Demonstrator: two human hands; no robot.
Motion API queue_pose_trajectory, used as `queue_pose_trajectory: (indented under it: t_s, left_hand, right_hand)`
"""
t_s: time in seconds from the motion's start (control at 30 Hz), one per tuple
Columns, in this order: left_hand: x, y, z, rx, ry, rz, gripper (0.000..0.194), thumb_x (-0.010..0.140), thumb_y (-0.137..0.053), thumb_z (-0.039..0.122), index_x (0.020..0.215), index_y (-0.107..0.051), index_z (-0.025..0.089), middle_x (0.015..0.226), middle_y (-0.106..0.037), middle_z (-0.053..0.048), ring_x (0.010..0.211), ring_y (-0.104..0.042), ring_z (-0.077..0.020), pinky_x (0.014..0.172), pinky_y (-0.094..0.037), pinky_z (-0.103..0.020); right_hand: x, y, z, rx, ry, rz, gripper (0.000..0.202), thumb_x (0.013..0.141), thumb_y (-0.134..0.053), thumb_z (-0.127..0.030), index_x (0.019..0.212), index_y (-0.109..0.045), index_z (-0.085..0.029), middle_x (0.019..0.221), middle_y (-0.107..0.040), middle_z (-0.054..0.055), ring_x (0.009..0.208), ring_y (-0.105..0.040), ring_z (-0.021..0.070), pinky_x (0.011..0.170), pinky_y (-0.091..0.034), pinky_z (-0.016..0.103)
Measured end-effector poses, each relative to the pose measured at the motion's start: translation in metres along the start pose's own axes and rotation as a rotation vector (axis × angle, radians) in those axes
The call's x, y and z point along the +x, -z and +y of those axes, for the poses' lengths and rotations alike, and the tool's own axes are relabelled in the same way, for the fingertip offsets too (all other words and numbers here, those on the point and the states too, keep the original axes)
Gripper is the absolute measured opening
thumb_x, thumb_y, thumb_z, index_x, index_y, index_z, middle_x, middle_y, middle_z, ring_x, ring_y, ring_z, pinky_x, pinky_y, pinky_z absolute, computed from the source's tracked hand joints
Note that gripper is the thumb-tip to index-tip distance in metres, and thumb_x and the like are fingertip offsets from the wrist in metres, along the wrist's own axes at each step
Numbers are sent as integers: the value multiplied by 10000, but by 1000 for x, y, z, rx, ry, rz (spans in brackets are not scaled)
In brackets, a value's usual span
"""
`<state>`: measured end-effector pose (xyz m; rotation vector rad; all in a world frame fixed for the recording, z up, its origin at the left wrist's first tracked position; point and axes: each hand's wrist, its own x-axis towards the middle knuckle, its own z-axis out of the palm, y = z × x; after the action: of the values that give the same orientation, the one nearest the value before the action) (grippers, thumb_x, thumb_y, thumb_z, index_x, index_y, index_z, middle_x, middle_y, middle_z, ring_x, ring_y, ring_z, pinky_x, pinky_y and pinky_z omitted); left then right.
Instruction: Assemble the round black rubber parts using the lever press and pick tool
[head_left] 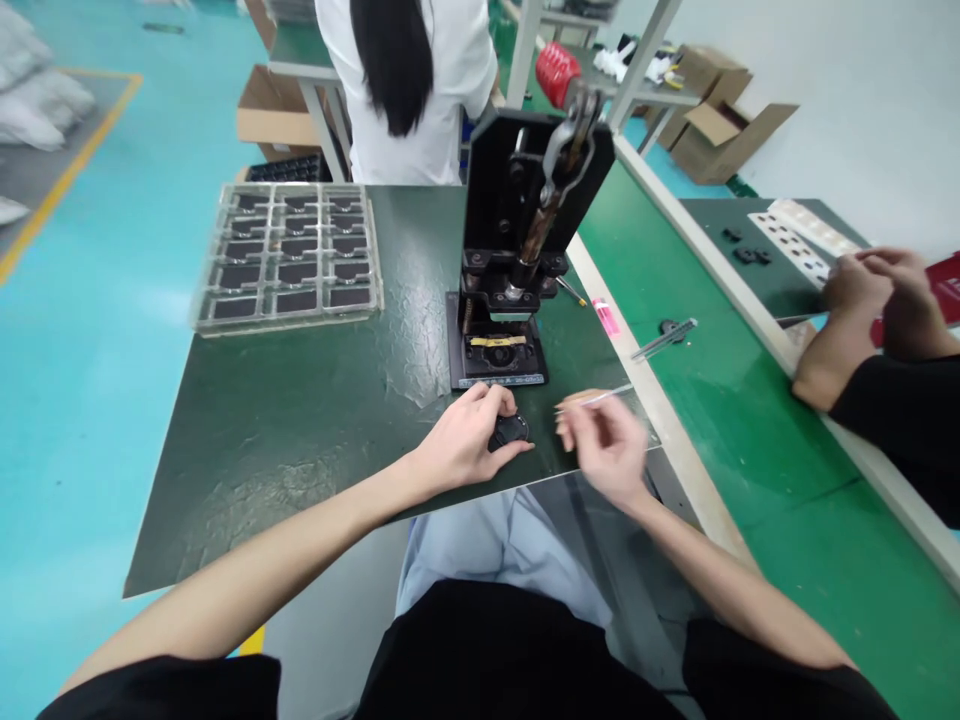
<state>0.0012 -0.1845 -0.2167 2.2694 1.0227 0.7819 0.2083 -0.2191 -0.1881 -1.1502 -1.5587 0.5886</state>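
Note:
My left hand (pixel 474 438) rests at the front of the dark green mat, its fingers and thumb closed around a small black rounded part (pixel 511 430). To the right, my right hand (pixel 611 447) is raised near the mat's edge and slightly blurred. Its fingers pinch a thin, pale, stick-like tool (pixel 616 391), whose exact kind I cannot make out. Just beyond both hands stands a black hand press (pixel 501 250) with a red-gripped lever (pixel 559 72). A yellow strip (pixel 498 341) lies across the fixture at its base.
A clear compartment tray (pixel 289 318) with black parts sits at the back left. On the green bench to the right lie a small black piece and a thin metallic tool (pixel 664 340). A co-worker's hands (pixel 874 290) are farther right; another person (pixel 409 90) sits ahead.

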Motion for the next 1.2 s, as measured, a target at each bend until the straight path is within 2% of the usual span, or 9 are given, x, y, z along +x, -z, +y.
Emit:
queue_pose_trajectory:
  t_s: [0.1, 0.2, 0.33, 0.43, 0.6, 0.7, 0.9, 1.03, 1.2]
  left_hand:
    - [-1, 1, 0, 72, -17, 13, 429, 852, -792, 469, 1038, -502, 214, 994, -668, -54, 960, -656, -245, 835, -566, -378]
    - [-3, 0, 1, 226, -35, 73, 467, 848, -775, 567, 1022, -542, 202, 979, -698, -73, 912, -669, -261, 813, -551, -392]
    - [-3, 4, 2, 322, -78, 114, 562, 852, -711, 683, 1077, -590, 182, 1038, -725, -112, 960, -688, -290, 863, -551, -427]
    - [2, 16, 0, 218, -123, -5, 673, 827, -733, 692, 1243, -578, 187, 1200, -713, -127, 1123, -672, -301, 976, -559, -448]
    - [13, 39, -5, 105, -177, -249, 519, 925, -689, 551, 1324, -576, 238, 1292, -708, -80, 1214, -660, -262, 1046, -563, -422]
    - [14, 45, -3, 95, -166, -259, 428, 942, -665, 528, 1270, -619, 256, 1229, -730, -70, 1143, -696, -252, 980, -602, -398]
    - [18, 44, 4, 224, -123, 38, 395, 904, -706, 550, 1152, -644, 248, 1105, -737, -66, 1028, -707, -255, 938, -595, -397]
    - [33, 44, -4, 358, 7, 264, 383, 883, -739, 510, 1108, -624, 221, 1059, -734, -72, 998, -688, -263, 910, -579, -398]
    - [52, 37, -15, 364, 62, 272, 356, 872, -757, 478, 1069, -625, 212, 1047, -730, -77, 1021, -673, -268, 930, -563, -404]
  right_hand:
    - [4, 35, -23, -32, 100, 338, 87, 1014, -616, -297, 971, -666, -240, 715, -654, -6, 502, -589, 117, 442, -472, 256]
    - [-5, 73, -35, -150, 145, 462, 111, 1017, -610, -300, 1033, -699, -234, 758, -708, 25, 570, -659, 158, 469, -513, 291]
    - [-31, 109, -26, -176, 31, 415, 159, 1021, -600, -331, 1039, -704, -212, 928, -773, 75, 765, -746, 205, 518, -599, 305]
    - [-36, 129, 2, -214, -25, 326, 231, 1035, -563, -398, 1070, -694, -211, 1056, -781, 96, 904, -762, 221, 629, -666, 346]
    - [5, 161, 79, -379, -70, 264, 397, 1069, -414, -522, 1158, -639, -208, 1078, -790, 115, 916, -778, 217, 782, -671, 401]
    - [41, 173, 117, -548, -89, 221, 341, 994, -576, -520, 1020, -692, -201, 1101, -783, 146, 1024, -766, 268, 933, -624, 460]
    - [69, 170, 147, -589, -127, 140, 290, 839, -768, -416, 928, -724, -144, 1061, -770, 148, 1103, -733, 250, 1034, -547, 368]
    - [51, 171, 144, -695, -113, 75, 241, 906, -702, -377, 993, -732, -154, 1109, -766, 178, 1072, -730, 289, 1020, -548, 448]
    - [9, 186, 126, -820, -80, -10, 323, 888, -686, -469, 1042, -744, -192, 1045, -784, 166, 962, -730, 354, 881, -584, 554]
